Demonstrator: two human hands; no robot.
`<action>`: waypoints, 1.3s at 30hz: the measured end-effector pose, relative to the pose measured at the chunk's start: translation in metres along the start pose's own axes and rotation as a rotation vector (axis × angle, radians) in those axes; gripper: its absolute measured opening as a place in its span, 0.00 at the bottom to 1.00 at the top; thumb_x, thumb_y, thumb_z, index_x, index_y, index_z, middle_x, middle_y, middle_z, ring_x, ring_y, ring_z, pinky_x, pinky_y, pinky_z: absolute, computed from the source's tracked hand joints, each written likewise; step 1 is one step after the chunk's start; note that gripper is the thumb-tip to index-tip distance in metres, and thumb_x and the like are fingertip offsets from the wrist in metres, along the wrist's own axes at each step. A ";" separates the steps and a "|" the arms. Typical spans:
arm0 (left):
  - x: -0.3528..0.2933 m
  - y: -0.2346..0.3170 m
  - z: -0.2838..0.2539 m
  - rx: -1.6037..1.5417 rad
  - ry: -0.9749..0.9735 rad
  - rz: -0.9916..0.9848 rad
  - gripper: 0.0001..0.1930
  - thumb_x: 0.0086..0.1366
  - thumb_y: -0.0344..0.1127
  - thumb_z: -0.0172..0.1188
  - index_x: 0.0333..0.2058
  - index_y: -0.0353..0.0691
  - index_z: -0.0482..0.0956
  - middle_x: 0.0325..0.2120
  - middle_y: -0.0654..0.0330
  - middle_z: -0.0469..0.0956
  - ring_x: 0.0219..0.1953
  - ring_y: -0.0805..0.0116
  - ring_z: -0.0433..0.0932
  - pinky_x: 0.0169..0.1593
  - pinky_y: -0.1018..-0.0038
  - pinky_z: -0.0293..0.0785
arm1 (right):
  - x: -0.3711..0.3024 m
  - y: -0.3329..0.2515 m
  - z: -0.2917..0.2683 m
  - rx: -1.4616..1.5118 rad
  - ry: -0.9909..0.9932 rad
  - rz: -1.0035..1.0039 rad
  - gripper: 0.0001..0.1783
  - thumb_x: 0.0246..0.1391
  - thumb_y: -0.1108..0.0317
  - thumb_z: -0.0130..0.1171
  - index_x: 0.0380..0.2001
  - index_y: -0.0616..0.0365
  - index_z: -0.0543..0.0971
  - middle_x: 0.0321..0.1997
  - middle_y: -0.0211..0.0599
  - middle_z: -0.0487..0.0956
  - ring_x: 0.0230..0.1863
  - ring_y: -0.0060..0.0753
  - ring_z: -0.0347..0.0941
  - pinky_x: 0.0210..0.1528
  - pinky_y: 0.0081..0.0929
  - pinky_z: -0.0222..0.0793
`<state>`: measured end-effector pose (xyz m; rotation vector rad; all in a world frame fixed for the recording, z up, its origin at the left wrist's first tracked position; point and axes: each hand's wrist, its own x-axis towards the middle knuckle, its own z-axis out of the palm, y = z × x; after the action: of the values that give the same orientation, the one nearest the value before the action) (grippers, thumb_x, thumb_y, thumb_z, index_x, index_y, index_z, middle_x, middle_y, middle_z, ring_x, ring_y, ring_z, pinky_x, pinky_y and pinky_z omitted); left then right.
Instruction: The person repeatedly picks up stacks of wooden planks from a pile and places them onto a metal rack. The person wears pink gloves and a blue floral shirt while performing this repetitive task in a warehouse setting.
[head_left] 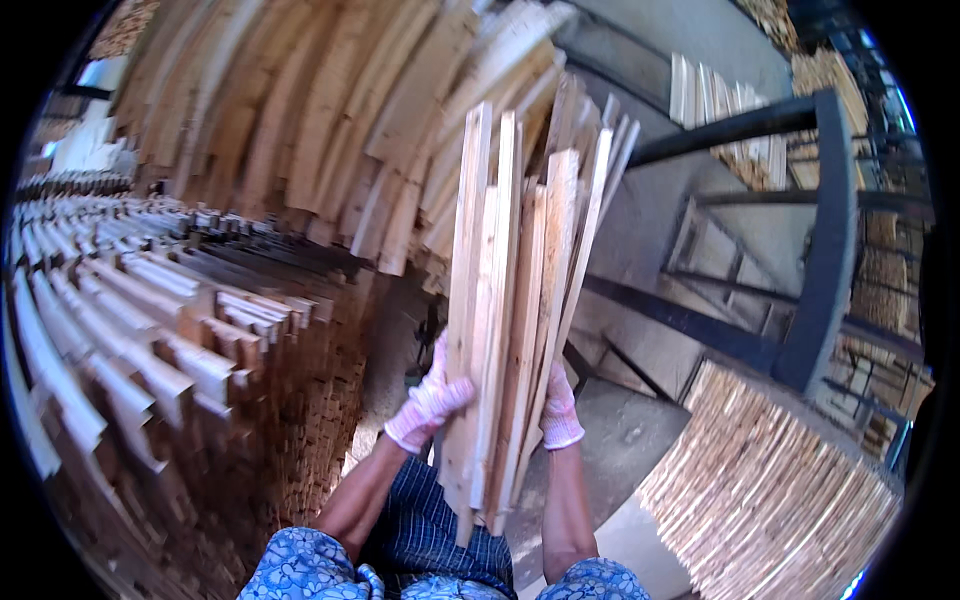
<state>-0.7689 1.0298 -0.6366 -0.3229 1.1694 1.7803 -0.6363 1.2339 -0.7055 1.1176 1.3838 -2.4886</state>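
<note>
A bundle of several thin pale wooden slats [515, 300] stands almost upright in front of me, held between both hands. My left hand [430, 400], in a white knit glove, grips the bundle's left side near its lower end. My right hand [558, 410], also gloved, presses against the right side at about the same height. The slats fan out slightly at the top, and their lower ends hang above my lap.
A big stack of layered slats [150, 310] fills the left. Many long boards [300, 110] lean at the back. A dark metal frame [820, 240] stands at the right, with another pile of slat ends [770, 480] below it. Grey concrete floor [620, 430] lies beneath.
</note>
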 end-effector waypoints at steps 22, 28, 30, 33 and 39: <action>-0.349 0.199 0.098 -0.149 0.122 1.065 0.75 0.53 0.41 0.81 0.70 0.45 0.14 0.70 0.53 0.50 0.71 0.61 0.50 0.73 0.61 0.50 | -0.216 -0.373 0.397 -0.791 -0.913 -0.368 0.52 0.62 0.37 0.56 0.73 0.68 0.56 0.71 0.43 0.66 0.71 0.34 0.60 0.72 0.28 0.53; -0.478 0.269 0.020 -0.314 0.488 1.076 0.56 0.63 0.47 0.71 0.73 0.45 0.34 0.67 0.49 0.63 0.68 0.55 0.64 0.71 0.57 0.62 | -0.261 -0.320 0.585 -0.832 -1.247 -0.322 0.44 0.69 0.43 0.51 0.74 0.65 0.55 0.75 0.43 0.60 0.74 0.32 0.54 0.74 0.29 0.50; -0.499 0.295 -0.042 -0.017 0.775 1.129 0.49 0.65 0.55 0.65 0.72 0.37 0.45 0.68 0.43 0.61 0.70 0.51 0.63 0.71 0.58 0.60 | -0.261 -0.293 0.644 -0.966 -1.220 -0.558 0.50 0.64 0.41 0.56 0.76 0.61 0.49 0.77 0.53 0.56 0.76 0.44 0.55 0.75 0.33 0.51; -0.556 0.316 -0.100 0.300 1.372 0.652 0.61 0.57 0.72 0.63 0.74 0.36 0.44 0.70 0.37 0.59 0.72 0.44 0.59 0.73 0.58 0.56 | -0.278 -0.239 0.707 -1.197 -1.024 -0.719 0.61 0.53 0.42 0.69 0.76 0.58 0.46 0.75 0.62 0.57 0.75 0.57 0.57 0.74 0.39 0.55; -0.567 0.300 -0.129 0.288 1.296 0.381 0.66 0.54 0.69 0.69 0.75 0.42 0.36 0.69 0.37 0.60 0.71 0.44 0.62 0.72 0.59 0.58 | -0.236 -0.200 0.712 -0.930 -1.205 -0.534 0.62 0.51 0.55 0.74 0.77 0.54 0.42 0.71 0.59 0.64 0.70 0.45 0.64 0.71 0.37 0.62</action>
<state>-0.7546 0.5765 -0.1653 -1.2495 2.4728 1.6076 -0.9399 0.7447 -0.1843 -0.8550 1.9697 -1.5992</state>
